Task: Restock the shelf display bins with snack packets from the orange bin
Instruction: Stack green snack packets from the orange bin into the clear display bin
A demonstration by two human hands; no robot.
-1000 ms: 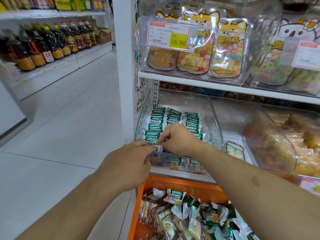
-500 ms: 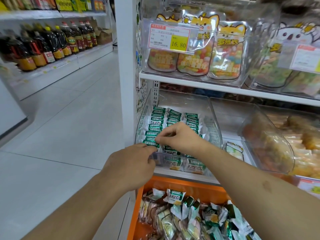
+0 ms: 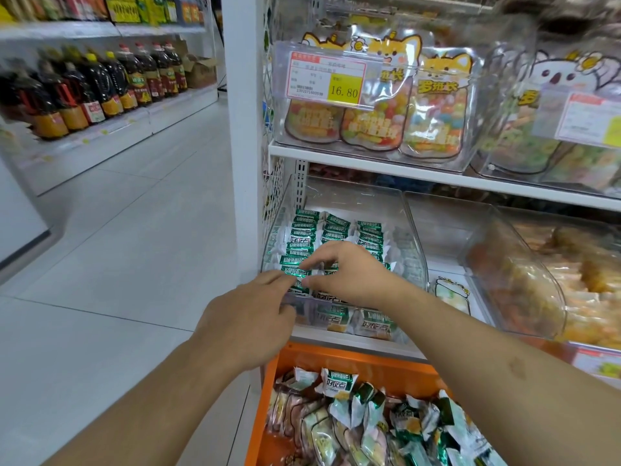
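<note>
**Two hands on one packet at the front of the display bin**

One green snack packet (image 3: 297, 280) is pinched between the fingertips of both hands at the front left of the clear display bin (image 3: 416, 237). The left hand (image 3: 248, 321) is curled, with thumb and forefinger closed on the packet's near end; the right hand (image 3: 349, 274) is bent over from the other side, its fingertips closed on the same packet. The packet is held just above the front row, touching or nearly touching the packets already lined up there.

Three rows of packets (image 3: 336, 230) are laid label up in the bin, running back toward the rear wall. To finish this step well, the packet should probably be lowered flat, label up, and squared with the left row before it is released, so that the rows are not disturbed.

Below the shelf edge, the orange bin (image 3: 369, 364) is seen with many loose packets heaped in it, so plenty of stock appears to be left. Bags of coloured sweets (image 3: 433, 105) are stood in the bin on the shelf above, behind a price tag (image 3: 327, 79).
</note>
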